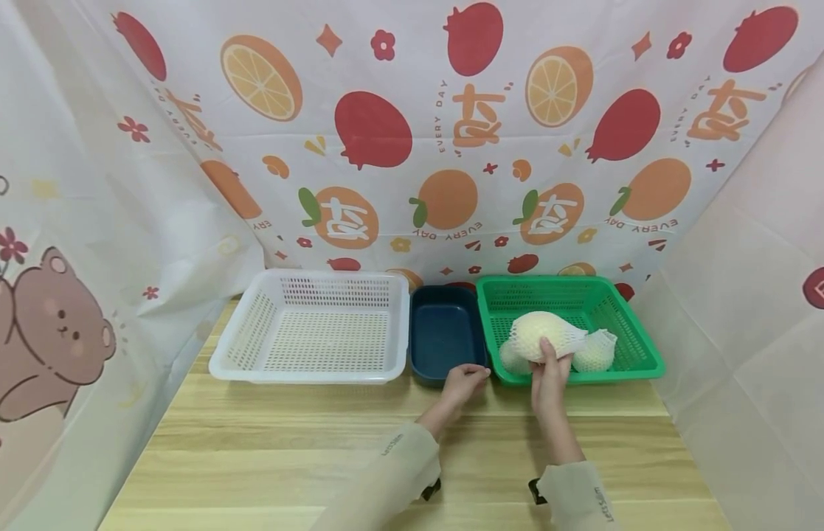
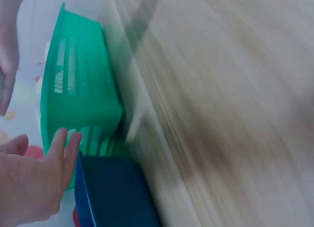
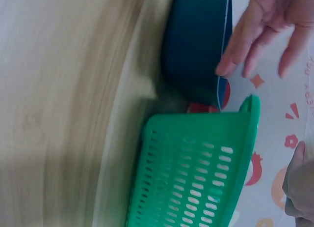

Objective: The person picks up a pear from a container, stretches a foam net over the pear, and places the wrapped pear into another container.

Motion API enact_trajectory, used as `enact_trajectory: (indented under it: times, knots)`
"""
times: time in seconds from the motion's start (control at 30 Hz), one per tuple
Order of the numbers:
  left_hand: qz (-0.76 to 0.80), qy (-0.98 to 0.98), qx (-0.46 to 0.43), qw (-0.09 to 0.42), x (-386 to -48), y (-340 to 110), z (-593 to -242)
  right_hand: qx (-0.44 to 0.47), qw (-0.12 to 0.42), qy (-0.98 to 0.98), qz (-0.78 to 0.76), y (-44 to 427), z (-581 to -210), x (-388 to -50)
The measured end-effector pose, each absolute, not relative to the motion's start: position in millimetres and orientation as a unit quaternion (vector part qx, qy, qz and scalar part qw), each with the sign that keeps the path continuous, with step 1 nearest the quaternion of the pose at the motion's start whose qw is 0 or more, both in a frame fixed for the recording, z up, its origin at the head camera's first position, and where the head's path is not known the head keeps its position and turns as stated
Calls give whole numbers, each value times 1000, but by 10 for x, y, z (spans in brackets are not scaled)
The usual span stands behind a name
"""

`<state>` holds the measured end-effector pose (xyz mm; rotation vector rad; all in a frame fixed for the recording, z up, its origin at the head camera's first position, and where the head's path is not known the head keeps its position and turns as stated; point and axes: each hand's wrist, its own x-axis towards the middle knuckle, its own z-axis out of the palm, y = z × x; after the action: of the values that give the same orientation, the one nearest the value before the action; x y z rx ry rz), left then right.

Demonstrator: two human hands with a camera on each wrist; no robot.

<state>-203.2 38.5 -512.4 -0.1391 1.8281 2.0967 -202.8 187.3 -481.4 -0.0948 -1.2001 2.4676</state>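
Note:
My right hand grips a large pale-yellow fruit in a white foam net, held over the front part of the green basket. Its exact kind is hidden by the net. Two more foam-netted fruits lie in that basket: one to the right, one to the left, partly covered by the held fruit. My left hand holds nothing, near the front corners of the dark blue tray and the green basket. In the left wrist view, the left hand's fingers extend loosely apart.
A white perforated basket stands left of the blue tray, with nothing seen in it. All three containers stand in a row on the wooden table. Printed cloth hangs behind and at both sides.

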Motion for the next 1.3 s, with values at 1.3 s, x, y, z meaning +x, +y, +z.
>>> enact_trajectory:
  times: [1.3]
  knots:
    - [765,613,-50,192,-2006,704,-5281,-158,28,-832,530,2238,-5039,-3113]
